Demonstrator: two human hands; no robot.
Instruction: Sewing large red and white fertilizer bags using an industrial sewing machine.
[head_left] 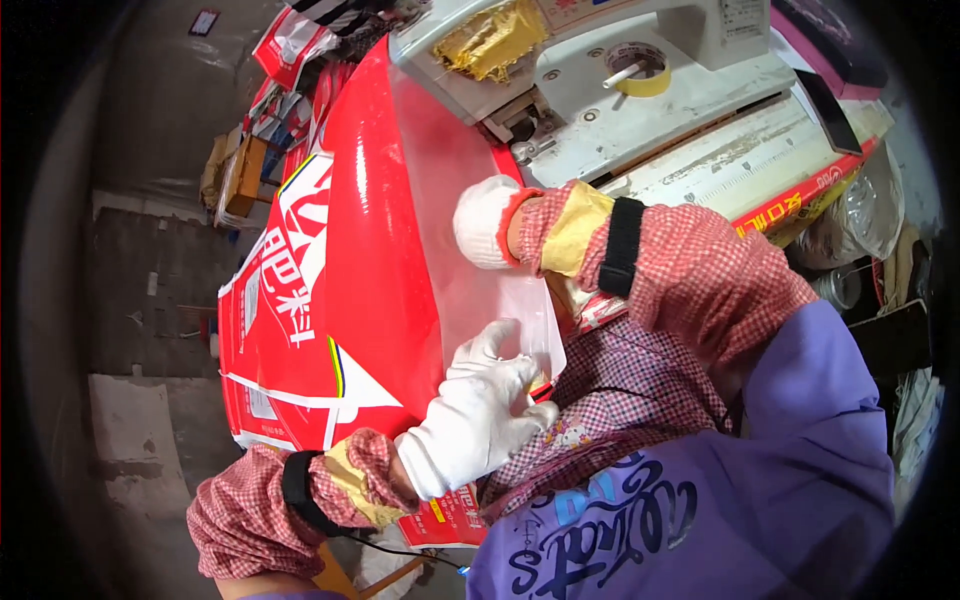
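White-gloved, our left hand (468,420) points far-right, right hand (488,222) left; we cannot tell either grip's state. Our red-and-white plastic sack (385,260) runs near-to-far, translucent side (440,170) right.

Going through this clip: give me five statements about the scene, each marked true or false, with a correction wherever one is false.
1. The left hand is gloved in white. True.
2. The right hand is bare. False: it is gloved in white too.
3. A tape roll lies on the bed of the sewing machine. True.
4. The printed sack is mainly blue on its outer side. False: that side is mainly red, with white print.
5. Each forearm has a checked sleeve with a black band around it. True.
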